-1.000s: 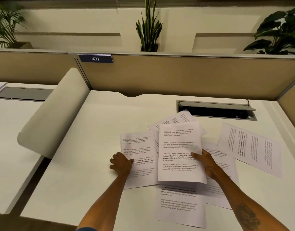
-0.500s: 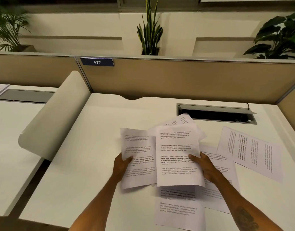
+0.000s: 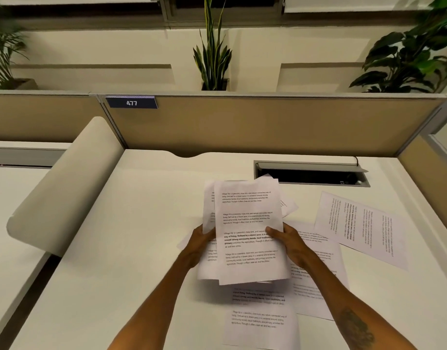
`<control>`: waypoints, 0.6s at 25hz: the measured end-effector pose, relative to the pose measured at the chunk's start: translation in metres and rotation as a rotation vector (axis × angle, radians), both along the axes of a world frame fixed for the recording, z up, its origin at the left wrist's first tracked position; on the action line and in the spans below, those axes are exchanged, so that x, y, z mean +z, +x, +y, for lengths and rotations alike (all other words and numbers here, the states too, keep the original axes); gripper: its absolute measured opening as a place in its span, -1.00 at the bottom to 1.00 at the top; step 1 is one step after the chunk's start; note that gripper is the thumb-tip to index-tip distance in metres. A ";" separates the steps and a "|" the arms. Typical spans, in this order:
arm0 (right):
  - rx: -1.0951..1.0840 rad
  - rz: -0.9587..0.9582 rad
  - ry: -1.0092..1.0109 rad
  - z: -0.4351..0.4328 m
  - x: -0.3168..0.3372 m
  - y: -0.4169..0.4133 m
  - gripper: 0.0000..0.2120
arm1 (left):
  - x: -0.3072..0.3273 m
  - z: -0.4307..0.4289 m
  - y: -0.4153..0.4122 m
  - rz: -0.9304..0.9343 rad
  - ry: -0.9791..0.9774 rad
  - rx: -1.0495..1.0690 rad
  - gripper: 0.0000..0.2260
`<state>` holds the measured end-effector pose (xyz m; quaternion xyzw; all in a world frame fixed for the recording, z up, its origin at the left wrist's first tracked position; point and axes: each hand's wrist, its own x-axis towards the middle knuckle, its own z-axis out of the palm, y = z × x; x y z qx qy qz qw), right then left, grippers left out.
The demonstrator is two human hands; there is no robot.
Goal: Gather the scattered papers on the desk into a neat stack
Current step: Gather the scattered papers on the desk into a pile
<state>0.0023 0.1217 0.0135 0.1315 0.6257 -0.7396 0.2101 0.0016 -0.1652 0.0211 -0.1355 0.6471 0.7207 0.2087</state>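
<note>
Papers [image 3: 245, 223] lifted off the counter [image 3: 141, 223], pinched between both hands: left hand [image 3: 201, 242] gripping the left edge, right hand [image 3: 286, 239] the right edge. Loose sheets [image 3: 358, 226] below and rightward.

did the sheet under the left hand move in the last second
Yes. The left hand has lifted that sheet and slid it right, behind the front sheet in the right hand, toward the cable tray.

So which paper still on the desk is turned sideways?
The sheet at the far right, lying alone beside the cable box. Its lines of print run up and down, while the sheets near the hands read straight across.
</note>
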 end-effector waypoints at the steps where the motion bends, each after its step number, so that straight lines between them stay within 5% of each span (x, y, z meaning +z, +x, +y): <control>1: -0.015 0.000 -0.009 -0.001 0.000 0.000 -0.63 | 0.001 0.005 -0.001 -0.001 -0.008 -0.007 -0.65; 4: -0.112 0.000 0.014 -0.007 -0.001 0.001 -0.61 | 0.003 0.017 -0.004 -0.056 0.026 0.042 -0.55; 8: -0.171 0.018 0.026 -0.019 -0.001 0.007 -0.57 | -0.002 0.022 -0.003 0.024 -0.020 0.012 -0.68; 15: -0.132 0.048 0.131 -0.023 0.000 0.020 -0.57 | -0.015 0.020 0.003 0.001 -0.081 -0.070 -0.64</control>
